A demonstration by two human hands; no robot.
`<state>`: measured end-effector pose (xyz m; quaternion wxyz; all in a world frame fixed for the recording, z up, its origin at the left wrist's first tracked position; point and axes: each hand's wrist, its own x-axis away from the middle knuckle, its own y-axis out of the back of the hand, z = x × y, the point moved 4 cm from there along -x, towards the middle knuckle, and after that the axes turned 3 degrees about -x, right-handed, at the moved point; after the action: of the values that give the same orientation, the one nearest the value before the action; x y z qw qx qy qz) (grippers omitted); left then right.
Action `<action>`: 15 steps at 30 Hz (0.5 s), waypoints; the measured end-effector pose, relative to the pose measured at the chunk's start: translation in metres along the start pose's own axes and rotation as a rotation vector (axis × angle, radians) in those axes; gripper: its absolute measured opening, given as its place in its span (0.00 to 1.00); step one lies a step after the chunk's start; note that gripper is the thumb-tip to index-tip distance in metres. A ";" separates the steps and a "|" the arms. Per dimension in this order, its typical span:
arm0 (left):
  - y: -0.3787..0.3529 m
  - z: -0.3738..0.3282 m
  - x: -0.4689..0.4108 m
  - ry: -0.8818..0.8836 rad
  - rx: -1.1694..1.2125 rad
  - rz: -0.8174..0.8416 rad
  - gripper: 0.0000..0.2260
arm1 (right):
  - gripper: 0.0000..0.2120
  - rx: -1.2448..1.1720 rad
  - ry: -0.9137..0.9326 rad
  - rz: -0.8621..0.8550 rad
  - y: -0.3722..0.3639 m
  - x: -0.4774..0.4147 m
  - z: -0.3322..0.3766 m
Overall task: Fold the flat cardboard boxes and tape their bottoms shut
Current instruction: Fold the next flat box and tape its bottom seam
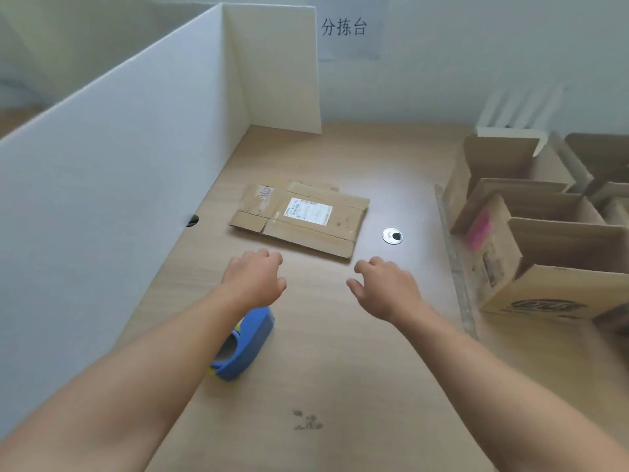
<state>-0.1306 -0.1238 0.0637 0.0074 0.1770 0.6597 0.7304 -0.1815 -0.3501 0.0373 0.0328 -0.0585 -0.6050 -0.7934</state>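
A flattened brown cardboard box with a white printed label [299, 218] lies flat on the pale wooden table [340, 369], towards the far middle, just beyond both hands and touching neither. The left hand [255, 279] reaches forward near the box's near edge, its fingers loosely curled and holding nothing; the right hand [384, 287] sits level with it, fingers slightly spread and bent downward, also holding nothing. Whether either hand touches the tabletop is hard to tell from this angle.

A blue plastic tape dispenser [248, 345] rests on the table beneath the left wrist, partly hidden by the forearm. A tall white partition board [119, 165] walls the table's left side and turns a corner at the back. On the right stands a cluster of brown cardboard boxes already set up [544, 247], tops open, flaps raised; between them and the flat box sits a round silver cable grommet [392, 236]. A paper sign with dark characters [343, 27] hangs on the back wall.
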 end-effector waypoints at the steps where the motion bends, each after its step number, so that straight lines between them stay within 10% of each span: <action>1: 0.000 0.010 -0.015 0.023 0.018 0.002 0.22 | 0.19 -0.039 -0.013 0.018 -0.003 -0.019 0.001; 15: -0.052 0.128 -0.256 0.253 0.402 -0.026 0.30 | 0.30 -0.923 -0.713 -0.085 -0.084 -0.210 -0.037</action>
<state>0.1316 -0.0568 -0.0417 -0.1014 0.0731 0.7899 0.6004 0.0148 -0.3671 -0.0801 -0.2333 -0.3058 -0.1723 -0.9069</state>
